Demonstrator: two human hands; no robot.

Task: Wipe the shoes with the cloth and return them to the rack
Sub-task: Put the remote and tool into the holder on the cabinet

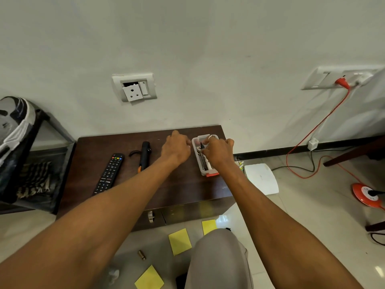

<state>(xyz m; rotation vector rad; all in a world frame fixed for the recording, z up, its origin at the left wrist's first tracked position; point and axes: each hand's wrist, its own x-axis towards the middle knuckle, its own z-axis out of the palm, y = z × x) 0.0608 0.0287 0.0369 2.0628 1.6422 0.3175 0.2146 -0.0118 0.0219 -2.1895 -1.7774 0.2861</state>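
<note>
A black-and-white sneaker (14, 122) stands tilted on a dark metal rack (60, 130) at the far left. Below it on the rack lies a striped cloth (35, 178). Both of my hands are away from them, over a dark wooden cabinet (166, 188). My left hand (176, 149) has its fingers curled against the left rim of a small clear plastic box (205, 172). My right hand (218, 153) reaches into the box and pinches small items there, with a metal ring showing above its fingers.
A black remote (109, 173) and a black tool with an orange tip (144, 155) lie on the cabinet left of my hands. A white router (261, 178), an orange cord reel (366, 195) and cables are on the floor to the right. Yellow notes (179, 241) lie by my knee.
</note>
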